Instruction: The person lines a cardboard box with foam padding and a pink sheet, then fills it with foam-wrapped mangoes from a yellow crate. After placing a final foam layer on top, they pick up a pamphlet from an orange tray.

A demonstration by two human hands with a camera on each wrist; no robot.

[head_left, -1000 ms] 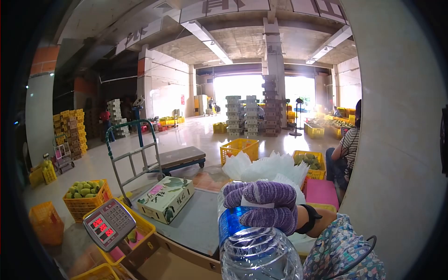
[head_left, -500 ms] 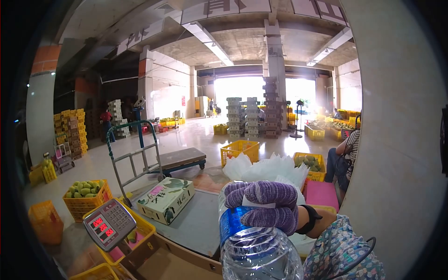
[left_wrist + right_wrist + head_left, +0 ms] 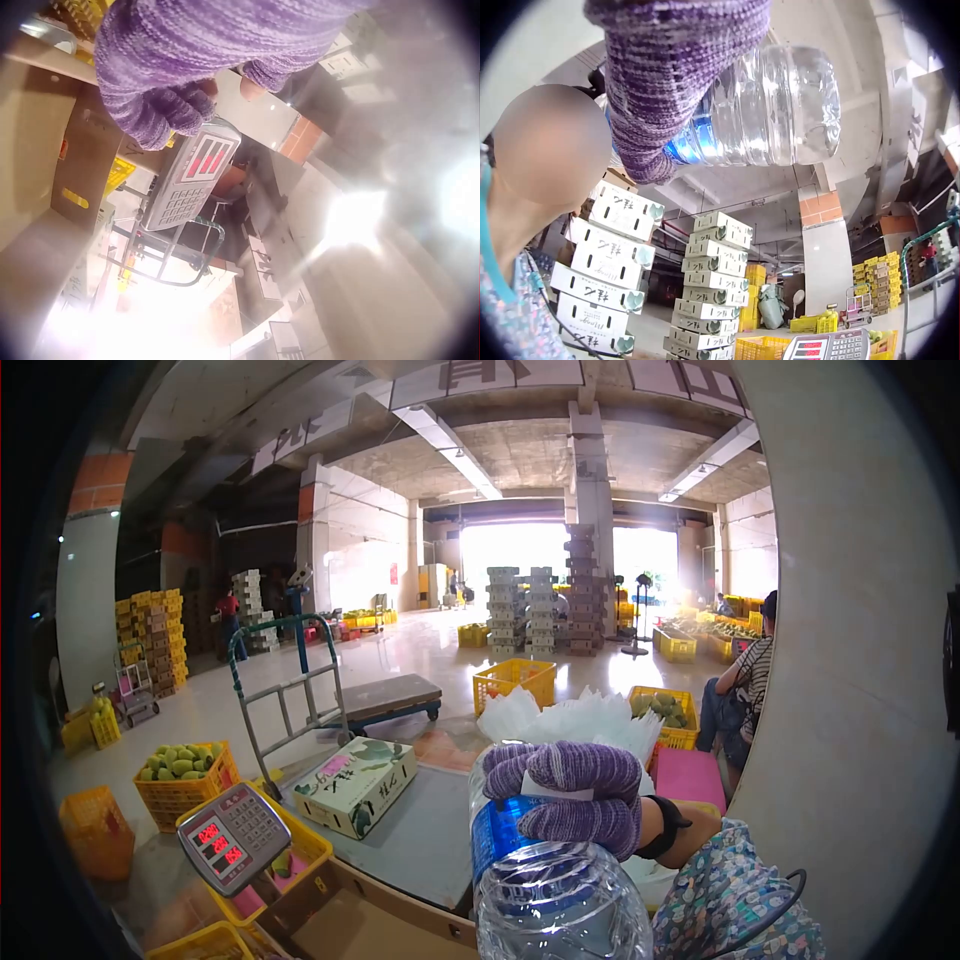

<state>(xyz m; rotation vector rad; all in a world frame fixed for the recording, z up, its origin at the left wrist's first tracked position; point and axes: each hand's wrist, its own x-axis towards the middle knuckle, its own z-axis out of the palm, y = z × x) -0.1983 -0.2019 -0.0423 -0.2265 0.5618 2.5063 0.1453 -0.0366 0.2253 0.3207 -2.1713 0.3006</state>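
In the head view, my right hand (image 3: 565,800), in a purple knitted glove, grips a large clear plastic bottle (image 3: 560,905) around its blue label. The bottle is close in front of me, and its lower end leaves the frame. In the right wrist view the ribbed bottle (image 3: 780,112) lies tilted in the gloved hand (image 3: 664,90), near a person's blurred head. My left hand (image 3: 202,56) appears only in the left wrist view, gloved, with loosely bent fingers and bare fingertips. No object shows in it. Behind it is a scale display (image 3: 191,180) with red digits.
A printed carton (image 3: 355,785) lies on a grey surface beside a hand truck (image 3: 290,700). An open cardboard box (image 3: 370,920) and crates, including one of green fruit (image 3: 185,765), stand at the lower left. White packing sheets (image 3: 570,720) and a seated person (image 3: 740,690) are toward the right.
My right hand and the bottle stay nearly in place, shifting very slightly in the view. The seated person at right leans out of sight behind the wall edge, then back into view.
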